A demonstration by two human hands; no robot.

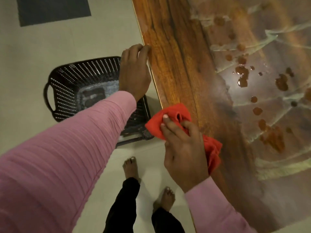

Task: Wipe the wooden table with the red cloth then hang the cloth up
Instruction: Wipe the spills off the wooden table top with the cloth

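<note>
Grip of the right hand [185,148] is clamped on the red cloth [170,115], fingers curled into its bunched folds. That probably gives a firm pad for scrubbing. The wooden surface [176,56] fills the right side, glossy and streaked, so wiping looks barely begun. A black basket [75,78] stands on the floor just left of its edge, perhaps to catch what gets swept off. The left hand [134,73] has bent fingertips touching that edge above the basket, likely bracing; whether its grip closes on the edge I cannot tell. The cloth lies at the near edge. Brown spills [243,76] sit well apart from it, farther right.
</note>
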